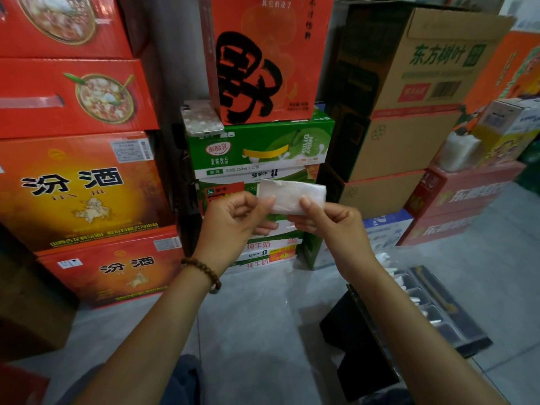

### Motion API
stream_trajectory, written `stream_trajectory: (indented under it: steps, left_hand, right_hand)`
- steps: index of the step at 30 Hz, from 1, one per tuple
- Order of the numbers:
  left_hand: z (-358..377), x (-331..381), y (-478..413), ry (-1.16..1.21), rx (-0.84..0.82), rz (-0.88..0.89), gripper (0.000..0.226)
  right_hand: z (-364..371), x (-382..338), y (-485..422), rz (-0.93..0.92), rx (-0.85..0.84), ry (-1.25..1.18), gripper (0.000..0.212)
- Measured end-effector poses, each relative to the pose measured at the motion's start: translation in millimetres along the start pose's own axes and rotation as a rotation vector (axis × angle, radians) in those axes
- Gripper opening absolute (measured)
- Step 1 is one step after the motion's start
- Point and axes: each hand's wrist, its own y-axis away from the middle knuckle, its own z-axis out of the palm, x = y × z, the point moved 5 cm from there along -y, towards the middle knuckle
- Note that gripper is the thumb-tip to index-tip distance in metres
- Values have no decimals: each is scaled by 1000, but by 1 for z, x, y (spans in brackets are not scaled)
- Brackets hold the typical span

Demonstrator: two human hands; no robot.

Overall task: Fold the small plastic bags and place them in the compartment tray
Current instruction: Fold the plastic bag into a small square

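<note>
Folding is the step in hand. Your left hand [233, 217] and right hand [330, 226] each pinch one end of the bag [292, 195] between thumb and curled fingers, holding it flat in the air. The tray [450, 302] lies on the floor at your right, well apart. Next, complete the fold, hold it closed, and lower it into a compartment.

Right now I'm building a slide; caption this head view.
Left hand and right hand pinch a plastic bag; the tray sits on the floor.
</note>
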Motion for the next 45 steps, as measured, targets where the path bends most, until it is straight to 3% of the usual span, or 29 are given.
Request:
stream_trajectory:
  steps: [5,7,9,10,12,15,29,35,38,45]
  left_hand:
    - [1,0,-1,153,101,-6,16]
    - [4,-9,-2,321,88,-147,30]
    - [11,-17,-2,364,0,-291,56]
    - [16,-20,0,373,-51,-330,60]
    - [23,-22,1,395,-102,-339,44]
    - [25,-20,-2,373,-49,-302,24]
    - [24,-18,-3,205,124,-192,11]
    - [24,-20,-3,305,192,-216,12]
    - [23,-22,-3,412,253,-239,12]
    - [28,-25,-4,447,223,-257,29]
  right_hand:
    - [-1,2,-2,28,32,-48,13]
    - [-4,1,-4,18,55,-53,13]
    - [-6,1,-5,1,44,-30,14]
    - [-5,0,-5,-7,27,-9,15]
    - [-3,1,-4,-22,0,34,15]
    - [-1,3,-3,-23,-9,52,13]
    - [-1,14,-5,25,3,84,21]
    - [-3,17,-9,44,-1,127,43]
    - [-6,14,-10,10,15,109,26]
    - [-4,19,-9,-24,-47,189,19]
